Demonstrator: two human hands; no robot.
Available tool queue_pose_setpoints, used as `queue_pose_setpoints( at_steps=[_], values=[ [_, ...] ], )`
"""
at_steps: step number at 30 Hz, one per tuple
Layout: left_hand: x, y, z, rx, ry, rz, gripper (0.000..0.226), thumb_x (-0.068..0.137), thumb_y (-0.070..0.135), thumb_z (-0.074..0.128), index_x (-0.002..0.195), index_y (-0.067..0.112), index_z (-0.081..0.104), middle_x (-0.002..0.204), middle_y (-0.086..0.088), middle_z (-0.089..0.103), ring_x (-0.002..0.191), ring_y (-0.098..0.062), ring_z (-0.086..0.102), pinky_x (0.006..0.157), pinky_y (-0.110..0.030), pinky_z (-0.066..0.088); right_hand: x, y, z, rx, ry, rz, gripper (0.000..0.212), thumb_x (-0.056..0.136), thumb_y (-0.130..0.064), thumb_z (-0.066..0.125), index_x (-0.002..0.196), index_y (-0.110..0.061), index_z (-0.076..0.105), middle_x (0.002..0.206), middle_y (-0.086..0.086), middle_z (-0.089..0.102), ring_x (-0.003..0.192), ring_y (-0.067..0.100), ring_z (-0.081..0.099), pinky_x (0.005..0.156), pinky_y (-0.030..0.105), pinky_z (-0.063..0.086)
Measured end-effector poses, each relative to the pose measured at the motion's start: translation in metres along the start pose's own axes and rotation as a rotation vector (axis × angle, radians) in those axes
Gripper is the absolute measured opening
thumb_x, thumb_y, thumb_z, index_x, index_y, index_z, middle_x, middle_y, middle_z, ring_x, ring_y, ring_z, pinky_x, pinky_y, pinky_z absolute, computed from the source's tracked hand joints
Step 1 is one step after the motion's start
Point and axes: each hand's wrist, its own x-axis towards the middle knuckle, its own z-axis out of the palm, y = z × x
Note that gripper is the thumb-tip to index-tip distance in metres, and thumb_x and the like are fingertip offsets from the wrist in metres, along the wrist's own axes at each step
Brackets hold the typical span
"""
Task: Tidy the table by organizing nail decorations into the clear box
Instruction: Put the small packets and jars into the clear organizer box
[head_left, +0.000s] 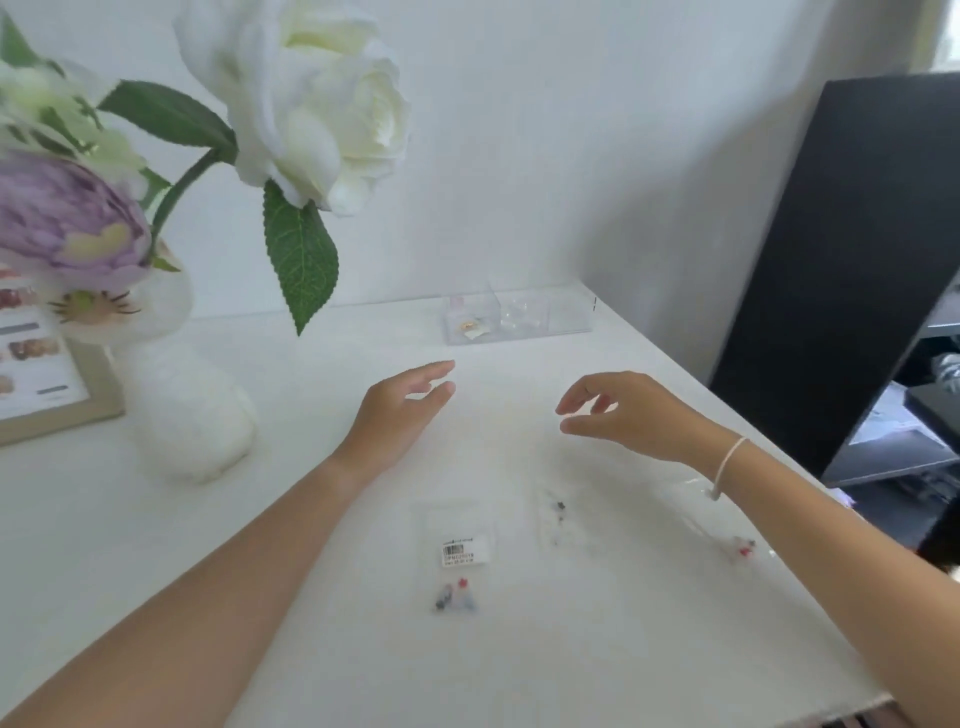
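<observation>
White tabletop (156, 545) against a white wall: both bare hands hover over the middle of the desk, empty. Left hand (402, 402) is open with fingers extended toward 12 o'clock; right hand (618, 413), a pale bracelet (727, 465) at its wrist, is loosely open with fingers curled. At 12 o'clock near the wall sits the clear box (519, 317), small items in its compartments. Toward 6 o'clock lie clear packets of nail decorations: a labelled packet (457, 556), a second packet (558, 517) just beside it, a third (737, 548) under the right forearm. At 9 o'clock, a white vase (192, 415) holds artificial flowers (311, 98).
</observation>
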Motion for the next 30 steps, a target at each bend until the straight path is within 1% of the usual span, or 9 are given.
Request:
queue_pose_setpoints(
  at_steps=[3, 6, 10, 13, 16, 18, 24, 26, 30],
  values=[
    [-0.027, 0.005, -0.003, 0.03, -0.095, 0.046, 0.018, 0.086, 0.027, 0.061, 0.1, 0.037, 0.066, 0.1, 0.022, 0.062, 0.097, 0.006, 0.056, 0.075, 0.003, 0.037, -0.019, -0.007, 0.007, 0.002, -0.067, 0.007, 0.016, 0.075, -0.035, 0.07, 0.08, -0.044, 0.058, 0.101, -0.012, 0.062, 0.081, 0.004, 0.05, 0.066, 0.007, 0.04],
    [-0.051, 0.009, -0.009, 0.046, -0.204, 0.087, 0.017, 0.084, 0.024, 0.064, 0.09, 0.039, 0.068, 0.099, 0.024, 0.064, 0.094, 0.018, 0.055, 0.078, 0.005, 0.035, -0.032, -0.011, 0.016, -0.034, -0.163, 0.019, 0.024, 0.073, -0.042, 0.071, 0.089, -0.047, 0.054, 0.109, -0.014, 0.057, 0.086, -0.001, 0.046, 0.072, 0.012, 0.037],
    [-0.072, 0.009, -0.016, 0.199, -0.346, 0.134, 0.018, 0.078, 0.034, 0.07, 0.095, 0.036, 0.07, 0.099, 0.023, 0.062, 0.1, 0.017, 0.049, 0.081, 0.007, 0.029, -0.04, -0.012, 0.023, -0.105, -0.217, 0.034, 0.042, 0.072, -0.045, 0.071, 0.11, -0.039, 0.055, 0.111, -0.013, 0.051, 0.095, 0.007, 0.044, 0.082, 0.022, 0.034],
    [-0.081, 0.009, -0.02, 0.341, -0.412, 0.157, 0.032, 0.069, 0.049, 0.072, 0.1, 0.039, 0.068, 0.1, 0.024, 0.055, 0.101, 0.014, 0.044, 0.081, 0.006, 0.027, -0.042, -0.014, 0.024, -0.148, -0.221, 0.05, 0.05, 0.072, -0.046, 0.07, 0.118, -0.033, 0.054, 0.098, -0.015, 0.044, 0.092, 0.009, 0.042, 0.08, 0.021, 0.032],
    [-0.085, 0.012, -0.022, 0.358, -0.425, 0.149, 0.036, 0.067, 0.052, 0.073, 0.101, 0.039, 0.067, 0.096, 0.022, 0.054, 0.099, 0.013, 0.045, 0.08, 0.005, 0.029, -0.041, -0.016, 0.024, -0.15, -0.226, 0.061, 0.048, 0.072, -0.044, 0.071, 0.115, -0.03, 0.056, 0.092, -0.015, 0.043, 0.082, 0.004, 0.043, 0.068, 0.014, 0.033],
    [-0.085, 0.015, -0.022, 0.363, -0.428, 0.152, 0.033, 0.068, 0.048, 0.074, 0.098, 0.038, 0.067, 0.094, 0.019, 0.055, 0.097, 0.012, 0.046, 0.079, 0.005, 0.029, -0.04, -0.016, 0.024, -0.144, -0.228, 0.064, 0.043, 0.072, -0.042, 0.072, 0.11, -0.028, 0.058, 0.092, -0.011, 0.046, 0.082, 0.006, 0.045, 0.067, 0.01, 0.033],
    [-0.081, 0.017, -0.019, 0.329, -0.402, 0.13, 0.027, 0.068, 0.038, 0.078, 0.087, 0.047, 0.061, 0.094, 0.017, 0.058, 0.096, 0.01, 0.048, 0.08, -0.003, 0.034, -0.034, -0.016, 0.024, -0.068, -0.238, 0.062, 0.03, 0.071, -0.033, 0.075, 0.093, -0.031, 0.054, 0.081, -0.015, 0.045, 0.071, 0.0, 0.043, 0.061, 0.014, 0.034],
    [-0.077, 0.016, -0.019, 0.274, -0.367, 0.115, 0.026, 0.07, 0.032, 0.077, 0.085, 0.047, 0.061, 0.094, 0.015, 0.06, 0.094, 0.009, 0.051, 0.081, -0.006, 0.036, -0.029, -0.015, 0.023, -0.035, -0.238, 0.043, 0.024, 0.074, -0.027, 0.072, 0.09, -0.03, 0.055, 0.078, -0.014, 0.046, 0.067, 0.001, 0.044, 0.057, 0.01, 0.034],
    [-0.062, 0.021, -0.018, 0.127, -0.32, 0.073, 0.023, 0.076, 0.018, 0.073, 0.082, 0.039, 0.066, 0.084, 0.011, 0.063, 0.08, 0.012, 0.058, 0.072, 0.0, 0.04, -0.017, -0.014, 0.017, -0.014, -0.227, 0.009, 0.014, 0.084, -0.016, 0.059, 0.087, -0.029, 0.058, 0.077, -0.012, 0.048, 0.064, 0.001, 0.046, 0.054, 0.002, 0.036]
  ],
)
